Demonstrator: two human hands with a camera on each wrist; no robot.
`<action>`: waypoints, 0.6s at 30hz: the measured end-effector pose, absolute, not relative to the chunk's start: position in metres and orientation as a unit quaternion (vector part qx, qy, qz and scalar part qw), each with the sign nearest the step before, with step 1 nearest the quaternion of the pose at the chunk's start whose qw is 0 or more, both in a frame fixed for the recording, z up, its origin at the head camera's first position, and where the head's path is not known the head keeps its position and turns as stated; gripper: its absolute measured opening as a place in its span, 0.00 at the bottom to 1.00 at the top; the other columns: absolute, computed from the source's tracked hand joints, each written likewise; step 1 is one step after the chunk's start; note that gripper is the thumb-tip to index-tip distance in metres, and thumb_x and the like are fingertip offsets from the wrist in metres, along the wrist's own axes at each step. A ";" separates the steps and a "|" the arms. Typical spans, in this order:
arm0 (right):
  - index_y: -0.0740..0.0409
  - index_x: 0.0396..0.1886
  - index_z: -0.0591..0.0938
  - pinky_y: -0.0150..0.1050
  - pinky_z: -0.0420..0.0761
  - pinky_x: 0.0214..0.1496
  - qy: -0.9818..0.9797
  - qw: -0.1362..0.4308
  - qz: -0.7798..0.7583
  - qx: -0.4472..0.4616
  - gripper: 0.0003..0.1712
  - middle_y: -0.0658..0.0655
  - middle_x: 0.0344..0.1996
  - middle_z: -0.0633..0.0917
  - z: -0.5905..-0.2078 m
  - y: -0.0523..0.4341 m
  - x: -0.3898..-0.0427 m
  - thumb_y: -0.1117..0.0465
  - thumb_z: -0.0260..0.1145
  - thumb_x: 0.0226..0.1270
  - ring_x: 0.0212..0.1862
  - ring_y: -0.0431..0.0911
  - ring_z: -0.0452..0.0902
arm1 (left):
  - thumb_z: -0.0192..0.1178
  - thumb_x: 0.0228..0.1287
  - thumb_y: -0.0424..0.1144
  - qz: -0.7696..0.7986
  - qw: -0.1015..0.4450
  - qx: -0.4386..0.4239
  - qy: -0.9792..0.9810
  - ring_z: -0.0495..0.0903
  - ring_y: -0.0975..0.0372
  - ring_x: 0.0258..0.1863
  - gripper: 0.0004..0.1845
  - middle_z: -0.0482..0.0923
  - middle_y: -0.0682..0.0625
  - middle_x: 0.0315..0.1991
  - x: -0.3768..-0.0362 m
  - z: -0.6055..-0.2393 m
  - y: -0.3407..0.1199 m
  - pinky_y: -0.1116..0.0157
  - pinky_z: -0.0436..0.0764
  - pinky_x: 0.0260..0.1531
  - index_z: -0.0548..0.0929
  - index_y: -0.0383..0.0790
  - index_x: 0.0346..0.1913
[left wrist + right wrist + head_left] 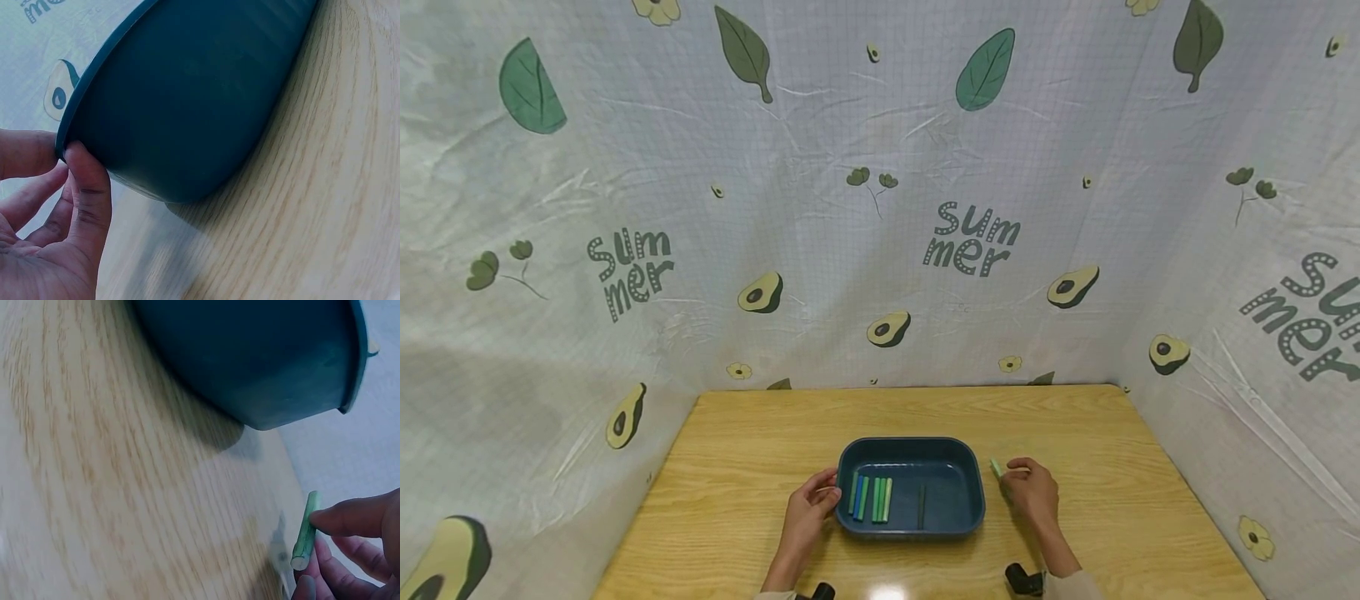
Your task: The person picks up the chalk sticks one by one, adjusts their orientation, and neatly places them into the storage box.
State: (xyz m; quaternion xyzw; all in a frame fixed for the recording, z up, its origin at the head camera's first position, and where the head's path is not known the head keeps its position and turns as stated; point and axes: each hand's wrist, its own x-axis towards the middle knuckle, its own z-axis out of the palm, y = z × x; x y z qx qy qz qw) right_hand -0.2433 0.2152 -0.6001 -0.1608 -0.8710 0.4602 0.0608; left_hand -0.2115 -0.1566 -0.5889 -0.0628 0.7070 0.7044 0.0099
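A dark blue-green tray (910, 536) stands on the wooden table. My left hand (807, 510) pinches its left rim between thumb and fingers; the left wrist view shows the thumb and a finger (87, 187) meeting at the rim. To the right of the tray, my right hand (1033, 493) pinches a light green chalk stick (305, 536), clear of the tray wall, with its pale round end visible. Inside the tray, several green chalk sticks (878, 500) and one blue chalk stick (859, 498) lie side by side at the left. A dark green stick (921, 507) lies apart, right of the middle.
The light wooden table (737, 433) reaches back to a white printed curtain (820, 333), which also hangs along both sides. Black wrist camera parts (1024, 578) show near each sleeve at the front.
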 end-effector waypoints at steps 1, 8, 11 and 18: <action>0.63 0.45 0.84 0.37 0.76 0.32 -0.869 0.062 0.463 -0.160 0.13 0.62 0.36 0.89 -0.600 0.216 -0.243 0.63 0.66 0.61 0.34 0.49 0.83 | 0.58 0.67 0.28 0.704 0.010 -0.062 0.707 0.80 0.62 0.45 0.23 0.73 0.31 0.55 -0.212 -0.589 -0.157 0.68 0.81 0.36 0.72 0.27 0.64; 0.64 0.46 0.83 0.37 0.78 0.36 -0.864 0.060 0.477 -0.149 0.14 0.63 0.37 0.89 -0.599 0.222 -0.241 0.64 0.67 0.61 0.38 0.51 0.85 | 0.58 0.68 0.28 0.701 0.011 -0.064 0.710 0.80 0.60 0.47 0.23 0.73 0.31 0.55 -0.213 -0.590 -0.157 0.67 0.81 0.36 0.72 0.27 0.65; 0.64 0.47 0.83 0.37 0.78 0.36 -0.862 0.057 0.482 -0.150 0.15 0.62 0.38 0.89 -0.597 0.224 -0.240 0.64 0.67 0.62 0.39 0.50 0.85 | 0.57 0.68 0.28 0.701 0.012 -0.064 0.711 0.80 0.63 0.45 0.23 0.73 0.31 0.56 -0.213 -0.590 -0.158 0.67 0.81 0.37 0.72 0.28 0.65; 0.63 0.50 0.83 0.35 0.76 0.35 -0.855 0.050 0.494 -0.151 0.15 0.63 0.39 0.89 -0.593 0.229 -0.238 0.63 0.65 0.65 0.38 0.46 0.82 | 0.58 0.68 0.28 0.699 0.010 -0.063 0.712 0.78 0.68 0.43 0.23 0.73 0.31 0.55 -0.212 -0.588 -0.157 0.67 0.81 0.38 0.72 0.28 0.65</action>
